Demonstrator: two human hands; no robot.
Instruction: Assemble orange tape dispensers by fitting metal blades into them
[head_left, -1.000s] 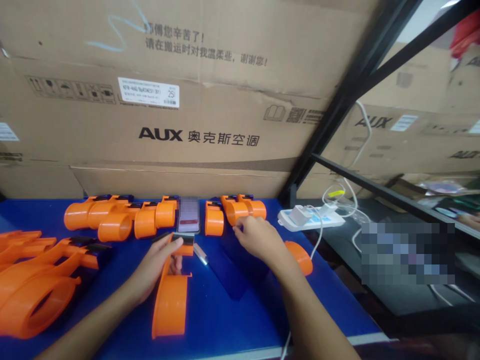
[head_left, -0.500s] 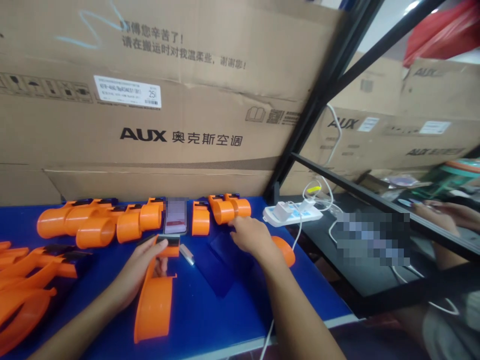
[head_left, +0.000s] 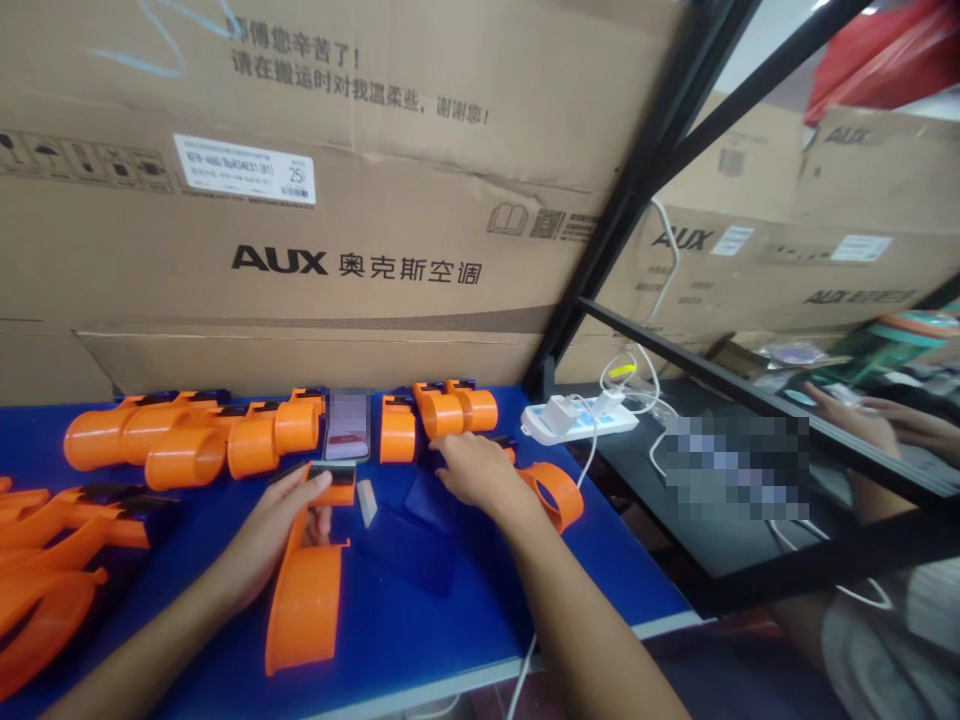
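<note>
My left hand (head_left: 289, 510) grips an orange plastic part (head_left: 306, 610) that looks like a tape dispenser, with a wide ring at its lower end. My thumb presses on the black strip (head_left: 332, 474) across its upper end. To the right, my right hand (head_left: 469, 468) is held palm down over the blue tabletop, fingers bent and close together; what they pinch, if anything, cannot be made out. Just below those fingers lie dark blue, see-through sheets (head_left: 412, 550). Between my hands is a small pale strip (head_left: 367, 503).
More orange dispensers (head_left: 184, 458) stand along the back, several others (head_left: 45, 590) at left, and one (head_left: 559, 495) beside my right wrist. A phone (head_left: 348, 428) leans there too. A power strip (head_left: 577, 420) with white cables lies by the black frame (head_left: 637, 210). Another person's hands (head_left: 870, 420) are at right.
My right hand has shifted slightly left over the sheets, uncovering more of the orange dispenser by its wrist. The small pale strip has turned. My left hand keeps its grip.
</note>
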